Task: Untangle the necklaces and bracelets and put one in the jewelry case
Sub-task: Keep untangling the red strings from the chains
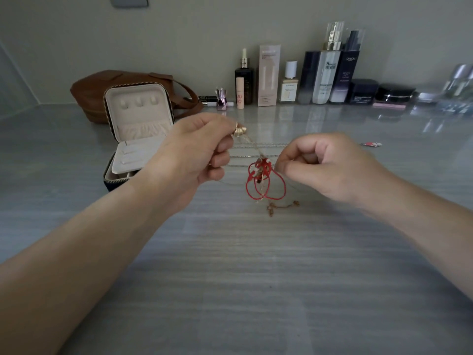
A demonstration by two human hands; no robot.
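A tangle of red cord bracelets and thin gold chain hangs just above the grey table between my hands. My left hand pinches a gold pendant at the top of a gold chain, holding it raised. My right hand pinches the red cord at the tangle's right side. A loose end of gold chain trails on the table below. A silver chain lies stretched behind the tangle. The jewelry case stands open at the left, its cream lining showing.
A brown leather bag sits behind the case. A row of cosmetic bottles and jars lines the back wall. A small red charm lies on the table to the right.
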